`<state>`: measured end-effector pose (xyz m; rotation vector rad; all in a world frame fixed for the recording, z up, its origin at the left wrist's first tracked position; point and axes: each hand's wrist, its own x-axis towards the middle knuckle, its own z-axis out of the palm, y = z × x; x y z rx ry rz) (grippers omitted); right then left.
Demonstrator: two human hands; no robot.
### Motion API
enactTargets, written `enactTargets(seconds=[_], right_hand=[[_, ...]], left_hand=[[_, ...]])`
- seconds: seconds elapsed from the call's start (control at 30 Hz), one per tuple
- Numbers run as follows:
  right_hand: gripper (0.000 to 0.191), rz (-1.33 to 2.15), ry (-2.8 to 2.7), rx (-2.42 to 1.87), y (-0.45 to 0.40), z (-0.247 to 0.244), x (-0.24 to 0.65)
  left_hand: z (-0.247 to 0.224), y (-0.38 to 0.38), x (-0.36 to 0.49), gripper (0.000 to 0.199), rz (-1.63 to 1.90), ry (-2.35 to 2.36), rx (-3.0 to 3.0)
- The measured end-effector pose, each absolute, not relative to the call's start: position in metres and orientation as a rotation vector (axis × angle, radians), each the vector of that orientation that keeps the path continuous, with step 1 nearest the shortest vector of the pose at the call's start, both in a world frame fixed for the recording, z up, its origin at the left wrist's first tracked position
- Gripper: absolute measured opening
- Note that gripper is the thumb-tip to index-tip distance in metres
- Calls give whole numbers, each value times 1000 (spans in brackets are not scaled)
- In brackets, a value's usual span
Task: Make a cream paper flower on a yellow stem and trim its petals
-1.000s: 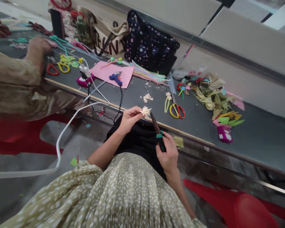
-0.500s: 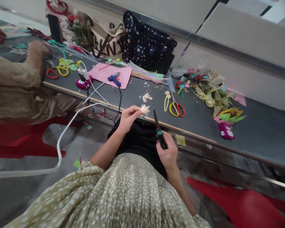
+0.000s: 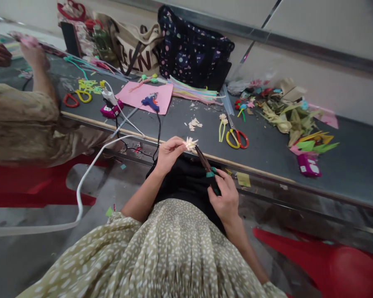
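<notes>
I am pinching the small cream paper flower (image 3: 190,144) in my left hand (image 3: 168,154) over the table edge (image 3: 267,174), while my right hand (image 3: 225,199), closed around the scissors (image 3: 207,169), is bringing their tips to its fringe. The petals look mostly cut, though blur hides how much trimming is left.

Bare forearms, olive spotted dress

The dress (image 3: 161,252) is pleated olive-green fabric with small white flecks, filling the view at 6 o'clock; black cloth (image 3: 186,182) lies above it, and both arms are sleeveless.
</notes>
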<state>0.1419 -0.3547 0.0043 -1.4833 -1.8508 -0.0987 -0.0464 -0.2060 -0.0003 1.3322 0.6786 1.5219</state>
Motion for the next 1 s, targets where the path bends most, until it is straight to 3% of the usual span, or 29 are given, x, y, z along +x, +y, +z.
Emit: enactTargets(seconds=[1.0], right_hand=[[32, -247, -1927, -1476, -358, 16, 148]], left_hand=[[15, -214, -53, 2, 1514, 653, 1403]])
